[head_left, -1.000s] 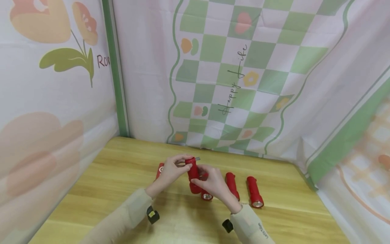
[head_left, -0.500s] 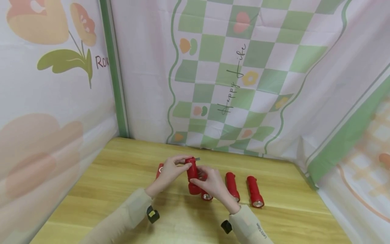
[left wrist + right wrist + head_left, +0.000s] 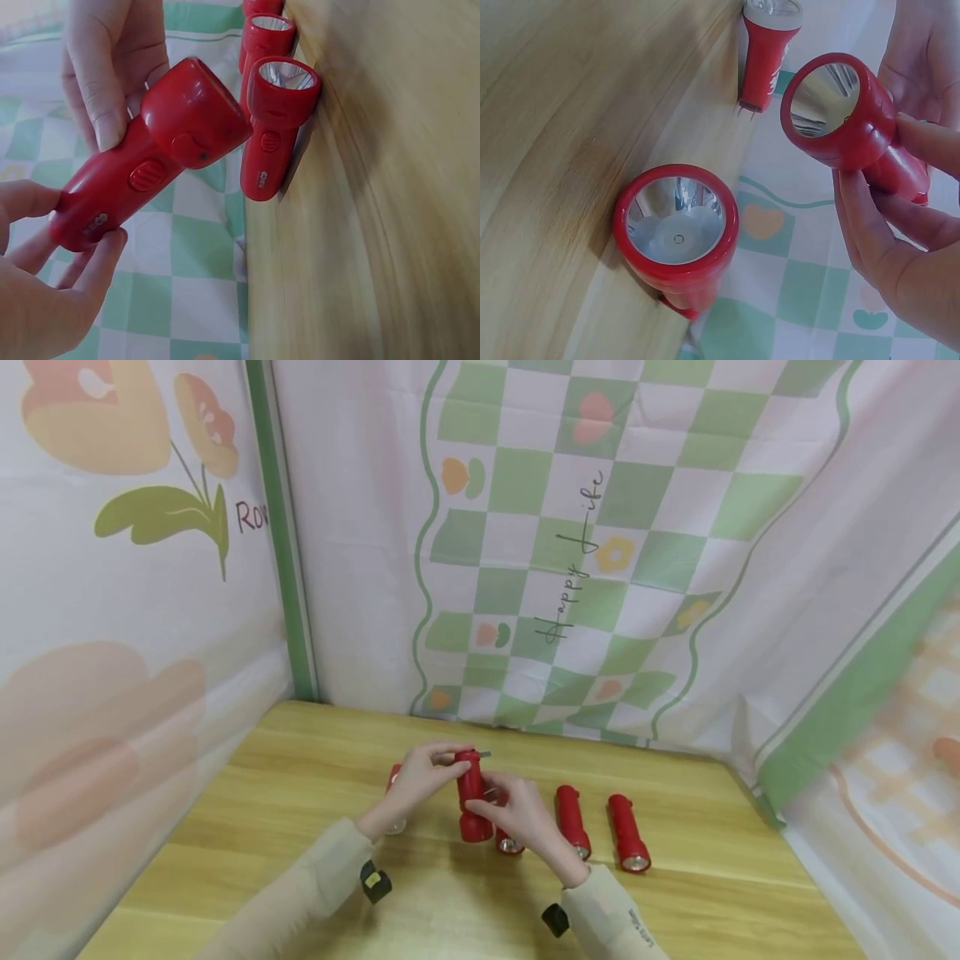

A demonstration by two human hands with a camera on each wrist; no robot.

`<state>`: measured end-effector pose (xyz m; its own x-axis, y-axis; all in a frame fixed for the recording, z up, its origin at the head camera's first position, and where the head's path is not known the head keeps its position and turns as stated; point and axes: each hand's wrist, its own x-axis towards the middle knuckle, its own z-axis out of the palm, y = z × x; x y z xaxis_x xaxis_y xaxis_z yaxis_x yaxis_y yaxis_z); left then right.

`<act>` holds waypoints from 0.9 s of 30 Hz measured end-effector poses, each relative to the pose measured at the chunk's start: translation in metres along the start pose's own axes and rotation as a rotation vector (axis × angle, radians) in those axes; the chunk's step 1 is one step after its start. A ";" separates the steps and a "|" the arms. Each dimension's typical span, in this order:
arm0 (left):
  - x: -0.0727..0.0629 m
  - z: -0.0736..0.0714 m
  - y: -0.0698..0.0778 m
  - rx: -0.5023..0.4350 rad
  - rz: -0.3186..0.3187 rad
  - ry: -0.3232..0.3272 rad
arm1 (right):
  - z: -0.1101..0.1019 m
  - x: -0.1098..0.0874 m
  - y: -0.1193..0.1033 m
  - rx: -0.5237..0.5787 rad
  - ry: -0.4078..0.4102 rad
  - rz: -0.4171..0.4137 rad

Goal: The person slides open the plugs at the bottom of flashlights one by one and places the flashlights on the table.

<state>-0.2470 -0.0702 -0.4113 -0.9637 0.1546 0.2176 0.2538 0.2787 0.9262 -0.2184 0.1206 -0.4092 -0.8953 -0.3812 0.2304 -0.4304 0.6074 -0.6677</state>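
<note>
Both hands hold a red flashlight (image 3: pixel 469 785) above the wooden table, its wide head pointing down toward the person. My left hand (image 3: pixel 429 774) pinches the tail end between thumb and fingers. The right hand (image 3: pixel 522 810) grips the flashlight close to its head. A small grey metal piece sticks out of the tail to the right. In the left wrist view the flashlight (image 3: pixel 120 187) shows its ribbed switch and a pale logo. Its reflector faces the camera in the right wrist view, where the right fingers (image 3: pixel 870 240) support the neck.
Behind the right hand lies another red flashlight (image 3: pixel 509 841). Two more, a middle flashlight (image 3: pixel 572 818) and an outer flashlight (image 3: pixel 627 833), lie to its right. A red flashlight with a white head (image 3: pixel 765 56) lies left, partly behind the left hand. Patterned curtains (image 3: pixel 525 568) enclose the table.
The held flashlight's head has swung slightly left and toward the person, with the right hand following a little. The white-headed flashlight's front now shows beneath the left wrist.
</note>
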 end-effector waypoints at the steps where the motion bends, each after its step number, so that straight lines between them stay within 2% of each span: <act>1: 0.001 0.000 0.000 0.006 0.012 -0.001 | 0.000 0.000 0.000 -0.002 -0.001 0.004; 17: 0.009 -0.004 -0.003 0.033 -0.037 -0.056 | 0.006 0.005 0.000 0.021 -0.040 0.048; 27: 0.014 -0.005 -0.006 0.039 -0.056 -0.081 | 0.010 0.009 0.002 0.049 -0.047 0.036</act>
<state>-0.2619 -0.0743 -0.4121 -0.9671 0.2134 0.1385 0.2040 0.3254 0.9233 -0.2255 0.1114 -0.4154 -0.9031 -0.3930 0.1728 -0.3910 0.5866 -0.7092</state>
